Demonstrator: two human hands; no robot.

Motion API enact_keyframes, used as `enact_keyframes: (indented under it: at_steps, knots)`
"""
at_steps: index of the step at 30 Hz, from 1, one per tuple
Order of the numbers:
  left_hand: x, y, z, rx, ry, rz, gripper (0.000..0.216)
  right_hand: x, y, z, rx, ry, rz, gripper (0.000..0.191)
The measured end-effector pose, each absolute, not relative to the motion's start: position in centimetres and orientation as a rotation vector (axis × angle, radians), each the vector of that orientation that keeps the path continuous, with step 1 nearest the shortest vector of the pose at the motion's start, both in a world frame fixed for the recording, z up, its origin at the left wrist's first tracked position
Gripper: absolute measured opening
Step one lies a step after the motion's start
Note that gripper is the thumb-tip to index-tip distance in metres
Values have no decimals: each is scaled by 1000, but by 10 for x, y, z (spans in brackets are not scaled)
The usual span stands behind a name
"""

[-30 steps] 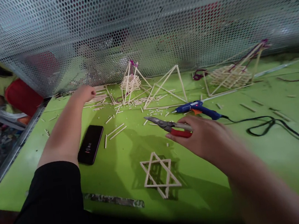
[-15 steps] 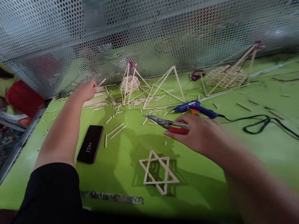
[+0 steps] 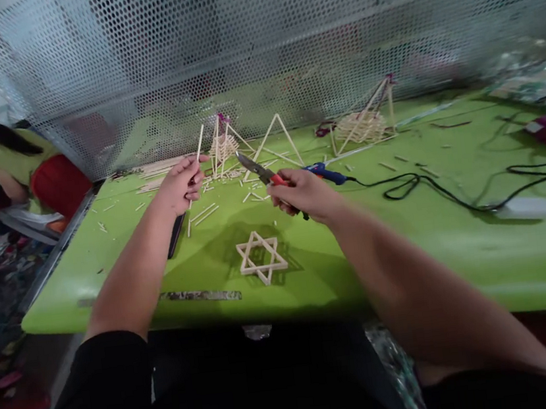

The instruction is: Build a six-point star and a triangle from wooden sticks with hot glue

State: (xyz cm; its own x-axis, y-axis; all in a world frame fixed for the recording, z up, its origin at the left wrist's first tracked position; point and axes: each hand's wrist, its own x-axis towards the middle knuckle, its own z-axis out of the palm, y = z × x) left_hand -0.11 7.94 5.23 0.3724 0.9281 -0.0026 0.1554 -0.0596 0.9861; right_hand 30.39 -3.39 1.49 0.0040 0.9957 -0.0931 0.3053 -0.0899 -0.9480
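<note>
My left hand (image 3: 180, 187) is closed on a thin wooden stick (image 3: 198, 150) and holds it upright above the green table (image 3: 406, 234). My right hand (image 3: 301, 194) grips red-handled pliers (image 3: 259, 171), their jaws pointing up and left toward the stick. A six-pointed star of wooden sticks (image 3: 261, 257) lies flat on the table below and between both hands. A black phone (image 3: 175, 235) lies partly hidden under my left wrist.
Loose sticks (image 3: 203, 212) litter the table's far left. Stick pyramids (image 3: 226, 145) and another stick frame (image 3: 365, 123) stand along a perforated metal screen (image 3: 253, 41). A blue glue gun (image 3: 325, 173) with a black cable (image 3: 430, 188) lies to the right. Another person (image 3: 24, 165) sits at far left.
My left hand has come back from the stick pile at the rear holding one stick upright. My right hand has lifted the pliers off the table toward it. The camera has pulled back.
</note>
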Motion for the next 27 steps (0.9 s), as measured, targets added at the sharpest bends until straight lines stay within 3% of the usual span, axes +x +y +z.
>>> enact_keyframes:
  at_steps: [11,22,27]
  knots:
    - [33,16,26,1367,921,950,20,311,-38,27,-1471,-1594,1053,27]
    - [28,26,8,1327,1050,871,22,321,-34,16,-1442,-1760,1066,74]
    - [29,26,8,1342,1117,879,24,322,-28,10,-1478,-1767,1073,82]
